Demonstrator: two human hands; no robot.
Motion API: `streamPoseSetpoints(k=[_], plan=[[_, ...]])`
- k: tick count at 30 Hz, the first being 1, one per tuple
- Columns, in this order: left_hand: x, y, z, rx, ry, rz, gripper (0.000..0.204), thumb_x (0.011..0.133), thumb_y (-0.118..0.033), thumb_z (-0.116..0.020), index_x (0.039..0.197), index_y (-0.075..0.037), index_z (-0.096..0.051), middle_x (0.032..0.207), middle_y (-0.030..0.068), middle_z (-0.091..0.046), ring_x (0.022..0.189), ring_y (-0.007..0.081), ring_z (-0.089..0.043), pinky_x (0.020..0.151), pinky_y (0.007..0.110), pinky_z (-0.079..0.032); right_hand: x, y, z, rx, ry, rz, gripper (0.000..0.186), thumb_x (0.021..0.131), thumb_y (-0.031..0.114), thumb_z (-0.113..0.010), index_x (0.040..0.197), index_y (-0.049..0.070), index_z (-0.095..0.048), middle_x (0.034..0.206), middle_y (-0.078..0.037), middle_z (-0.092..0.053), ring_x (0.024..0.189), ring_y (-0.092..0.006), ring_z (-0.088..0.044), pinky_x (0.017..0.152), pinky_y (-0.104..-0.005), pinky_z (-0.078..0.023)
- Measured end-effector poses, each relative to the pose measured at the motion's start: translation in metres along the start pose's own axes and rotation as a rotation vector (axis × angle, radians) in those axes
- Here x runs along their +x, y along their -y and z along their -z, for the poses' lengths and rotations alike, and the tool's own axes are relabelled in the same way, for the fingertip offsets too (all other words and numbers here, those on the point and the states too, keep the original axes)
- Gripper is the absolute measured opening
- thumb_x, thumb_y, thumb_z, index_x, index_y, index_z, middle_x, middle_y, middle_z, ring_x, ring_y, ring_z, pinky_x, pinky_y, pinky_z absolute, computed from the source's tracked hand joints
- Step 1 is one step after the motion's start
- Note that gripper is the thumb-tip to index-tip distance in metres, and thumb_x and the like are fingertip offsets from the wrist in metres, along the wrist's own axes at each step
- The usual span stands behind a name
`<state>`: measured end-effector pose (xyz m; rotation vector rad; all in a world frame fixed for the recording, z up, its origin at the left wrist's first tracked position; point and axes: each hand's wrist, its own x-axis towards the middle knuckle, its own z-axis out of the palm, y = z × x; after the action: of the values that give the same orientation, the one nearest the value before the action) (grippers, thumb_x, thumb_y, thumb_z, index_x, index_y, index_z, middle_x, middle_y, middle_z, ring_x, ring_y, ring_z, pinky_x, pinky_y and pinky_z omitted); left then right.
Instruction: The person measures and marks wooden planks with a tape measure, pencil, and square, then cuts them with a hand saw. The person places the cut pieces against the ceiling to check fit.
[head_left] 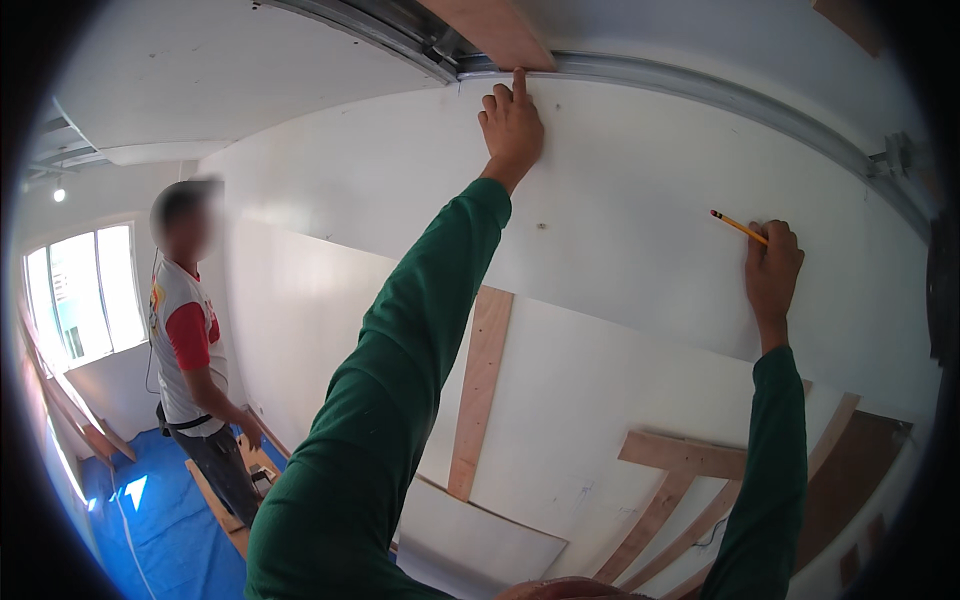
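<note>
My left hand (513, 122) is raised high against the white wall panel (600, 190). Its index finger points up and touches the lower end of a reddish-brown wood board (497, 32) at the ceiling edge, while the other fingers curl loosely with nothing visible in them. Lower and to the right, my right hand (773, 272) grips a yellow pencil (738, 226), whose eraser end sticks out toward the upper left. The pencil's other end is hidden by the hand. A grey metal track (690, 82) runs along the top of the panel.
A person (195, 340) in a white and red shirt stands at the left beside a wooden bench (215, 505) on blue floor sheeting (170, 530). Wood strips (482, 390) lean on the wall, with a joined wooden frame (690, 458) at the lower right. A window (85, 290) is far left.
</note>
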<state>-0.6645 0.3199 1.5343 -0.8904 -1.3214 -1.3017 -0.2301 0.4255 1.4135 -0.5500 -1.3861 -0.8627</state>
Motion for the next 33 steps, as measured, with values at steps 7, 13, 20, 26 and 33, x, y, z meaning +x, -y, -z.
streamPoseSetpoints(k=[7, 13, 20, 26, 33], plan=[[-0.0004, 0.0027, 0.0027, 0.006, -0.010, -0.037, 0.060, 0.113, -0.021, -0.055, 0.170, -0.014, -0.040, 0.132, 0.0158, -0.059, 0.121, 0.0371, -0.055, 0.102, 0.050, -0.044, -0.0006, 0.0005, 0.0007, -0.010, -0.025, 0.021, 0.018, 0.112, 0.023, -0.067, 0.102, 0.010, -0.058, 0.096, -0.004, -0.062, 0.090, -0.0265, -0.060, 0.085, -0.0460, -0.044], [0.0002, 0.0037, 0.0007, 0.031, -0.033, -0.052, 0.060, 0.112, -0.020, -0.055, 0.170, -0.014, -0.040, 0.132, 0.0163, -0.059, 0.121, 0.0373, -0.055, 0.101, 0.050, -0.045, -0.0012, 0.0012, 0.0005, -0.021, -0.031, 0.030, 0.020, 0.112, 0.024, -0.067, 0.102, 0.010, -0.058, 0.095, -0.005, -0.061, 0.089, -0.0263, -0.059, 0.083, -0.0458, -0.043], [0.0004, 0.0021, 0.0044, 0.005, -0.003, -0.052, 0.061, 0.112, -0.020, -0.055, 0.171, -0.013, -0.039, 0.132, 0.0171, -0.060, 0.120, 0.0377, -0.055, 0.100, 0.052, -0.045, -0.0015, -0.0007, -0.0003, -0.030, -0.048, 0.038, 0.019, 0.112, 0.024, -0.067, 0.102, 0.011, -0.057, 0.096, -0.004, -0.061, 0.090, -0.0269, -0.060, 0.082, -0.0459, -0.043], [0.0011, 0.0036, 0.0059, 0.007, -0.017, -0.071, 0.062, 0.111, -0.019, -0.055, 0.171, -0.012, -0.039, 0.133, 0.0185, -0.060, 0.122, 0.0389, -0.056, 0.101, 0.053, -0.046, -0.0022, -0.0003, 0.0013, -0.037, -0.029, 0.030, 0.018, 0.111, 0.023, -0.067, 0.103, 0.011, -0.057, 0.097, -0.004, -0.062, 0.091, -0.0270, -0.061, 0.083, -0.0467, -0.044], [0.0047, 0.0037, 0.0084, 0.024, 0.005, -0.058, 0.061, 0.112, -0.020, -0.054, 0.171, -0.012, -0.038, 0.134, 0.0171, -0.061, 0.121, 0.0377, -0.056, 0.101, 0.051, -0.045, -0.0013, 0.0003, 0.0026, -0.020, -0.049, 0.044, 0.018, 0.111, 0.023, -0.068, 0.102, 0.011, -0.057, 0.097, -0.004, -0.062, 0.091, -0.0259, -0.061, 0.082, -0.0464, -0.044]])
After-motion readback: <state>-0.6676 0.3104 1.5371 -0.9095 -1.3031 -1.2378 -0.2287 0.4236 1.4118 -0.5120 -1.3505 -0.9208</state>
